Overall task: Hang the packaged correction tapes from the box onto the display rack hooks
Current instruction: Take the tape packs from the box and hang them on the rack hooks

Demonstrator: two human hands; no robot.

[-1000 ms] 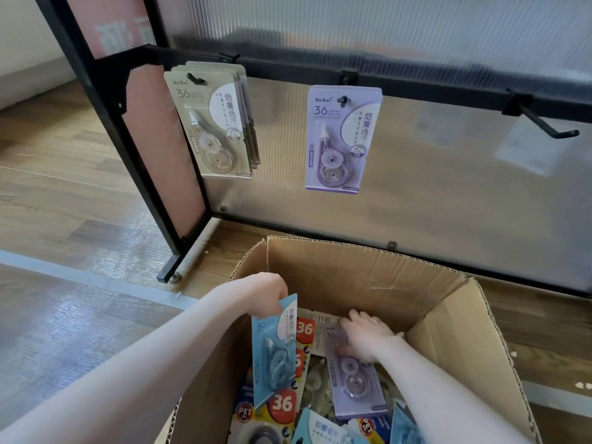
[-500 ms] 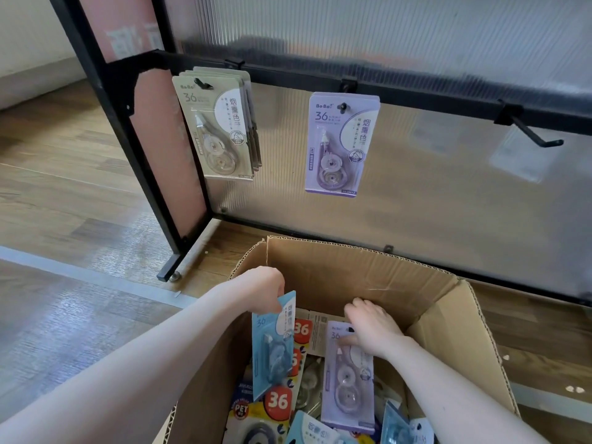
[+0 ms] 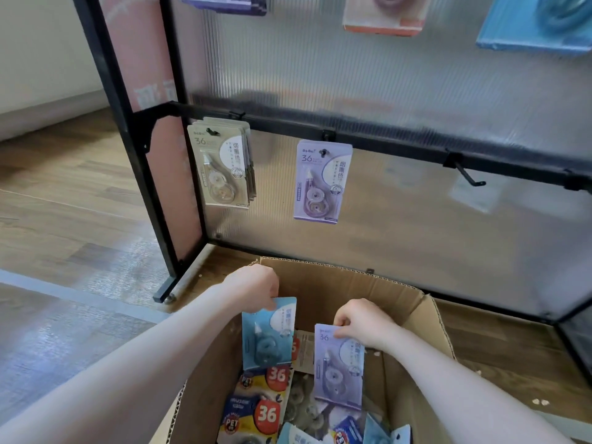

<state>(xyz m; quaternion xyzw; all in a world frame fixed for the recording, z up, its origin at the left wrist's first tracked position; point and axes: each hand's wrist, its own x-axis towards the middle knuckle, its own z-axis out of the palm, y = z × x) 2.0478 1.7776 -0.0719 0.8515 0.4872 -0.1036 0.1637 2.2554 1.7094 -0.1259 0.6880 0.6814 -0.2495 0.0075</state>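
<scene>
An open cardboard box (image 3: pixel 346 283) on the floor holds several packaged correction tapes. My left hand (image 3: pixel 253 285) pinches the top of a blue pack (image 3: pixel 267 334), held upright over the box's left side. My right hand (image 3: pixel 362 320) grips the top edge of a purple pack (image 3: pixel 339 366), lifted upright above the pile. On the black rack bar, a stack of beige packs (image 3: pixel 221 165) hangs on the left hook and purple packs (image 3: pixel 320 181) on the middle hook. An empty hook (image 3: pixel 466 174) sticks out to the right.
More packs hang on an upper row: purple (image 3: pixel 224 4), orange (image 3: pixel 384 17), blue (image 3: pixel 538 27). The rack's black frame leg (image 3: pixel 166 293) stands on the wooden floor left of the box. A ribbed translucent panel (image 3: pixel 416 91) backs the rack.
My right hand has lifted the purple pack out of the pile and turned it upright. The view has tilted up, showing the upper row. My left hand still holds the blue pack.
</scene>
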